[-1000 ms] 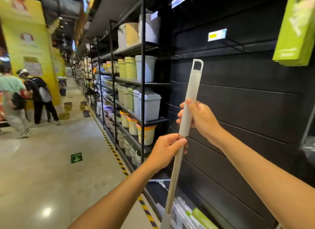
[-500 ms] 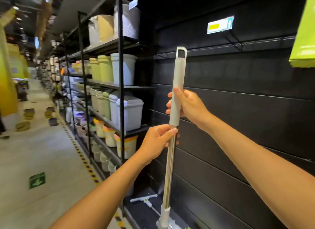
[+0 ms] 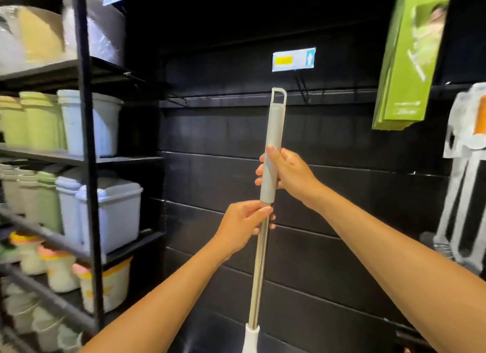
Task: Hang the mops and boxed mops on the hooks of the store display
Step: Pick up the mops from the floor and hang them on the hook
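I hold a mop (image 3: 273,131) upright in front of the black display wall. Its pale grey handle ends in a hanging loop at the top, level with the rail, and a steel pole runs down out of view. My right hand (image 3: 289,175) grips the grey handle. Just below it, my left hand (image 3: 243,222) grips the steel pole. A black hook (image 3: 302,88) sticks out of the wall rail just right of the loop, under a price tag (image 3: 294,59). Green boxed mops (image 3: 413,58) hang at the upper right.
A black shelf rack (image 3: 88,153) full of green, white and blue plastic bins stands at the left. White packaged goods (image 3: 465,179) hang at the right edge. The slatted black wall (image 3: 355,195) fills the middle.
My view has swung right, away from the aisle and onto the wall. The mop has come in front of the hook rail, its loop now beside the hook under the price tag. Both hands keep their hold.
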`<state>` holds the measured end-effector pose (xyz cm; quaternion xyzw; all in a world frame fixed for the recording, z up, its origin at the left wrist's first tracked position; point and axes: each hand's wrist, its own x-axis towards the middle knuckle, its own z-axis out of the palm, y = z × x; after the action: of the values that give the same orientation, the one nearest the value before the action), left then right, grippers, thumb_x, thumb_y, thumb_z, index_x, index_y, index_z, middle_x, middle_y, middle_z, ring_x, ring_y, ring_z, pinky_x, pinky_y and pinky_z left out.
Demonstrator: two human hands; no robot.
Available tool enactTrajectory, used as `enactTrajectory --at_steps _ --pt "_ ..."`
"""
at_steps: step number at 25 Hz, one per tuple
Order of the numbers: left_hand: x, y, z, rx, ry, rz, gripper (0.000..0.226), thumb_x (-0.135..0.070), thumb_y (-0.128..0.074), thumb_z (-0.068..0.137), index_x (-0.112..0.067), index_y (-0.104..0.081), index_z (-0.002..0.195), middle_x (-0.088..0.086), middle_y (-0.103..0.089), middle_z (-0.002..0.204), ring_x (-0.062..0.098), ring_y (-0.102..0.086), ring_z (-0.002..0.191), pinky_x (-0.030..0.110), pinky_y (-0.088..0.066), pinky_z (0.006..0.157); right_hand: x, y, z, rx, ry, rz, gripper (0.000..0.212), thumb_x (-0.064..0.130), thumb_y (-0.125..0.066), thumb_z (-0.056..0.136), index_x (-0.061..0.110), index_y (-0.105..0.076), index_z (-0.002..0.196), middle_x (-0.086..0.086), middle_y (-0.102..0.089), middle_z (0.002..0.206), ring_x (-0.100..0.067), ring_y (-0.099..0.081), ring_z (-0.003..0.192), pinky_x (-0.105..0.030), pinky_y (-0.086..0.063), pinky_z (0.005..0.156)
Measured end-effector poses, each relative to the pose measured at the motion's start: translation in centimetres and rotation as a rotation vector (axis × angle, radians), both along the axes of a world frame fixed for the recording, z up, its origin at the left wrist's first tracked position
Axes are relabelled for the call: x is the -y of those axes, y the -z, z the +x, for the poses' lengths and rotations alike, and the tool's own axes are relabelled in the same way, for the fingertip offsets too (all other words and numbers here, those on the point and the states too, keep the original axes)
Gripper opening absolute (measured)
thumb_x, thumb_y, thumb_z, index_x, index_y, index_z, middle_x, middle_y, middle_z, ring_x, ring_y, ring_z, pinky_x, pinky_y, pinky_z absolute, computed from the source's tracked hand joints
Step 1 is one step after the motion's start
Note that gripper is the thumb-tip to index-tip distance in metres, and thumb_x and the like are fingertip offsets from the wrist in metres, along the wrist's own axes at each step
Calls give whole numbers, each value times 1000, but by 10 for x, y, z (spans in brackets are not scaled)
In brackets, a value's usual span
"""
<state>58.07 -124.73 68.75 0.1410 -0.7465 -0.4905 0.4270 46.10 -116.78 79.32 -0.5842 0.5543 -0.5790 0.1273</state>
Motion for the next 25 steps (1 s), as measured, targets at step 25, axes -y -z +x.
enactTrajectory --at_steps 25 --pt "125 -86 -145 -51 454 -78 21 -23 -60 105 -16 -74 119 7 -79 105 21 -80 90 35 -66 84 93 -81 -100 -107 485 -86 47 50 -38 107 9 -58 119 -9 -71 92 -21 -74 77 -30 -60 70"
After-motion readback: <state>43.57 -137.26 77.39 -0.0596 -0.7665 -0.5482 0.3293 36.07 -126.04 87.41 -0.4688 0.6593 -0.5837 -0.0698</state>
